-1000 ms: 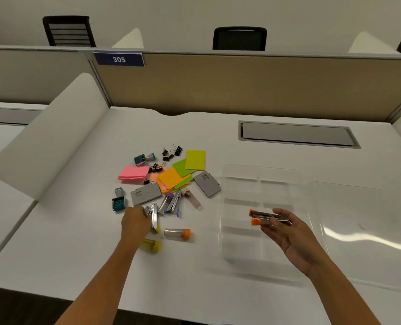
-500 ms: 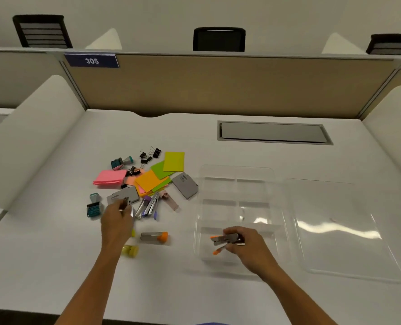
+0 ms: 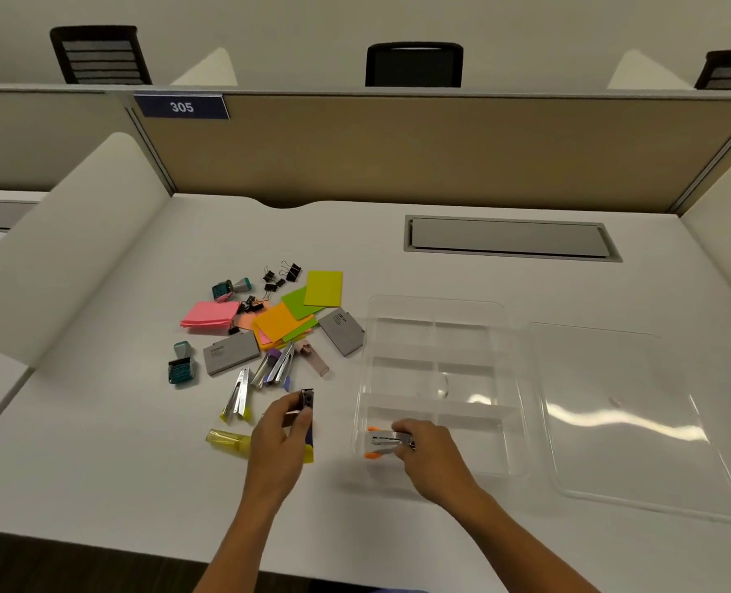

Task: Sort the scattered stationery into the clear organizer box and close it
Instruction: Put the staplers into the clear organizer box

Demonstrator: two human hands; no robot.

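Observation:
The clear organizer box (image 3: 436, 300) lies open on the white desk, its lid (image 3: 620, 421) flat to its right. My right hand (image 3: 426, 449) holds a small orange-tipped stapler (image 3: 381, 442) down inside the box's near-left compartment. To the left of the box, my left hand (image 3: 282, 430) grips a small metal stapler (image 3: 307, 400) just above the desk. More stationery is scattered left of the box: a yellow stapler (image 3: 237, 395), two more staplers (image 3: 278, 363), sticky notes (image 3: 278, 321), grey staple boxes (image 3: 231, 353), binder clips (image 3: 278, 276) and stamps (image 3: 181, 365).
A yellow tube (image 3: 227, 440) lies beside my left wrist. A grey cable hatch (image 3: 509, 237) is set into the desk behind the box. Tan partition panels (image 3: 398, 151) wall the desk at the back and white curved dividers (image 3: 68, 233) at the sides.
My right hand lowered the orange stapler from above the box into the near-left compartment. My left hand moved right out of the pile and now holds a metal stapler.

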